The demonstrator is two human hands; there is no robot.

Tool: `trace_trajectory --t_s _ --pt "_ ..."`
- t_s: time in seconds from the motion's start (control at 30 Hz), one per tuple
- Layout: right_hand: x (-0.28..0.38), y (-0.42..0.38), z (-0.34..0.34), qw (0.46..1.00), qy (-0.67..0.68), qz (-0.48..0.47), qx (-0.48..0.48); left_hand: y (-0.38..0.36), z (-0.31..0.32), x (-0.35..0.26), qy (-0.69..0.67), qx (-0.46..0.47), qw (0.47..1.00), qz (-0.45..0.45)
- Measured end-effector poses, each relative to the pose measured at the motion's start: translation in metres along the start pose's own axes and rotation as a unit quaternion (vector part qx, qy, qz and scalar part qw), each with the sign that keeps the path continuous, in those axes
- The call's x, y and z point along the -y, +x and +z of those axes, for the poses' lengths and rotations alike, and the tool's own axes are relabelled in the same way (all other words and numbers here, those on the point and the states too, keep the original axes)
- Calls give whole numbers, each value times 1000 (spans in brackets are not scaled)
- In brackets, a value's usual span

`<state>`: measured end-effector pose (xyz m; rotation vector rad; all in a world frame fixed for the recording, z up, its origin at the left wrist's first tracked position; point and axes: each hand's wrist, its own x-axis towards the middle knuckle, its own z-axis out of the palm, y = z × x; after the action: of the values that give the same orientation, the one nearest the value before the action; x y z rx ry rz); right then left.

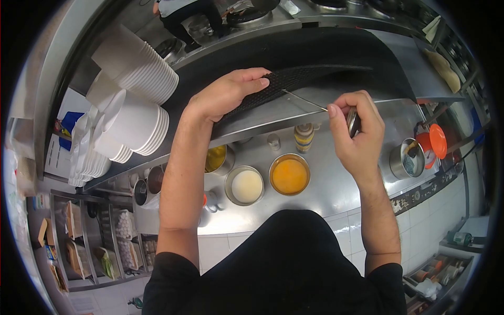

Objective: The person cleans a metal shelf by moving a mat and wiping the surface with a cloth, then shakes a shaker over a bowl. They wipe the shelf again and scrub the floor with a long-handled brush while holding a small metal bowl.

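My left hand (pixel 231 93) grips the edge of a black perforated mat (pixel 296 77) on the raised shelf, lifting that edge up. In my right hand (pixel 359 126) is a tool with a dark handle (pixel 353 122) and a thin metal shaft (pixel 305 100). The shaft's tip points left at the mat, close to my left fingers; whether it touches cannot be told. Below on the steel counter are a pot of orange liquid (pixel 290 174), a pot of pale liquid (pixel 245 186) and a pot of yellow liquid (pixel 216 158).
Stacked white containers (pixel 137 118) stand on the shelf at the left. A squeeze bottle (pixel 304 136) and small shaker (pixel 273 141) sit under the shelf edge (pixel 252 135). Right are a metal pot (pixel 408 159) and orange lid (pixel 438 141). A person (pixel 191 18) stands beyond.
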<state>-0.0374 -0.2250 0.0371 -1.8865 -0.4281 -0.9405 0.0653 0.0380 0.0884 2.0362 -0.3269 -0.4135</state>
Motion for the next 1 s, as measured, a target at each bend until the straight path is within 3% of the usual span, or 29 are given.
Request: trace_trajectory --t_s 0.3,0.6,0.8,0.9,1.0 --pt "2 -2 1 999 -28 -36 6 -4 5 -7 36 -31 999 -23" --pt "19 3 9 976 -150 -158 18 -1 4 -5 49 -17 998 -24" --pt "55 34 7 941 -269 -176 108 -1 4 -5 78 1 997 -9" --pt "57 63 1 934 -263 -166 175 4 3 2 95 1 996 0" --pt "55 93 -10 892 -319 -159 277 6 2 5 96 11 995 0"
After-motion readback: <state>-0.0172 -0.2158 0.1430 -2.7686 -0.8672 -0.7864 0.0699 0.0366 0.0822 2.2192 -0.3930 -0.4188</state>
